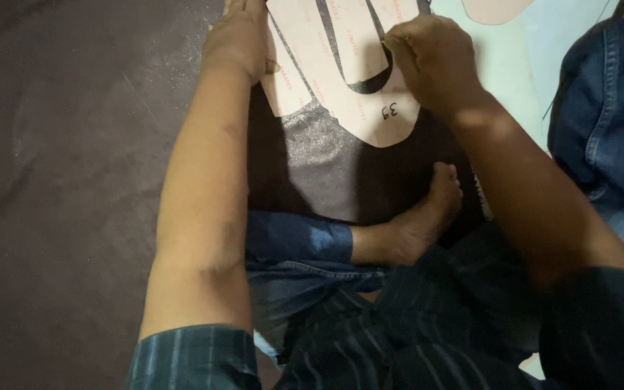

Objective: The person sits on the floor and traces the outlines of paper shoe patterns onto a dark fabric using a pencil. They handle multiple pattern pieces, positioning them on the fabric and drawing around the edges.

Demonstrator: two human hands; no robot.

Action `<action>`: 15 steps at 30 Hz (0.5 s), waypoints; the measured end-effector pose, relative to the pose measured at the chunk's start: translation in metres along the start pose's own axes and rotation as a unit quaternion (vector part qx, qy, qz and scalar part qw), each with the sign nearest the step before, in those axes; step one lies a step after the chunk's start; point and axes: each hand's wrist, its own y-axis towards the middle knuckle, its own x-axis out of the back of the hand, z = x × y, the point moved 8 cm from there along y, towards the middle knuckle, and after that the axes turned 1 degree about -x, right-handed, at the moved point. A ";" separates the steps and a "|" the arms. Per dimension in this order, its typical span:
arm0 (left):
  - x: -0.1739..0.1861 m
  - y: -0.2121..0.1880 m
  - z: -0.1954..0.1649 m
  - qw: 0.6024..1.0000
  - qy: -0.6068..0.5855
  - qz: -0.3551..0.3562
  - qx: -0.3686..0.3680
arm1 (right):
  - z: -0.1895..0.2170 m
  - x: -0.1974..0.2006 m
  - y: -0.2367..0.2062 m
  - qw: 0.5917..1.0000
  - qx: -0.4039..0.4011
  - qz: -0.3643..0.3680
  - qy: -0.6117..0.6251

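Cardboard pattern (359, 72) lies on glittery dark fabric (319, 159); left hand (236, 36) presses it flat, steadying; right hand (431, 58) clenched, apparently pinching a marker.

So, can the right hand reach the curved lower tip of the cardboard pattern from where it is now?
Probably yes. The right hand already rests on the cardboard pattern, just above its rounded tip, and nothing lies between them. The left hand presses the pattern's other edge, clear of that tip.

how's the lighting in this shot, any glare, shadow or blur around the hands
Head view: dim overall; the arms shadow the dark glittery sheet, which glints faintly between them. The pale cardboard template is brightest, without glare. Left hand and right hand look slightly soft.
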 end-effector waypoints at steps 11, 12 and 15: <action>0.010 -0.007 -0.005 0.987 0.101 -0.124 -0.015 | -0.052 -0.019 -0.039 0.962 -0.272 0.031 -0.015; 0.003 -0.009 -0.004 0.987 0.118 -0.112 -0.012 | -0.054 -0.025 -0.043 0.950 -0.310 0.038 -0.024; -0.014 -0.015 -0.003 0.988 0.118 -0.099 -0.016 | -0.044 -0.033 -0.043 0.954 -0.300 0.001 -0.027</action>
